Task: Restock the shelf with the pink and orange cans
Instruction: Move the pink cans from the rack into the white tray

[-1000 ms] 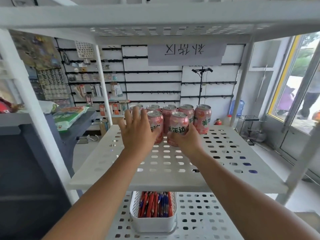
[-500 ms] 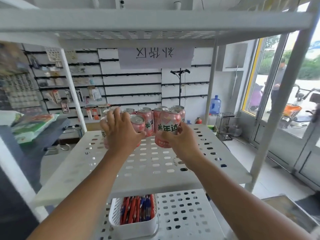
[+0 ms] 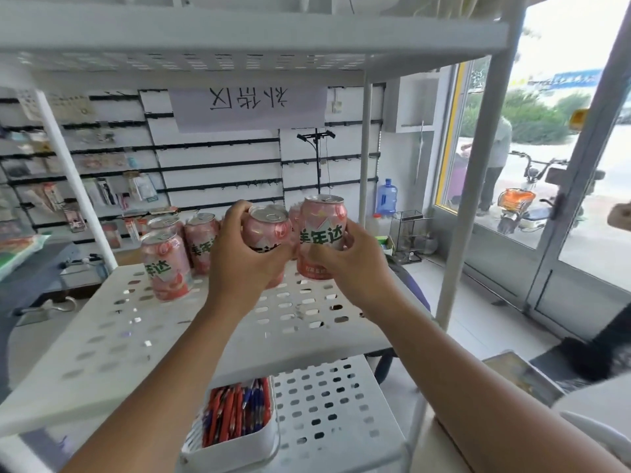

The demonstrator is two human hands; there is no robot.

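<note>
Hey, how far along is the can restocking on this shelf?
Done: at least three pink cans stand on the shelf, on its left side. In hand: the left hand grips the left can and the right hand grips the right can, both low over the shelf. Left: setting these two down. Any further stock is out of view.

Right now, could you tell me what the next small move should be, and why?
Probably set both down: the left hand grips one pink can, the right hand a second pink can, both over the shelf, which has bare room beside the standing cans.
</note>
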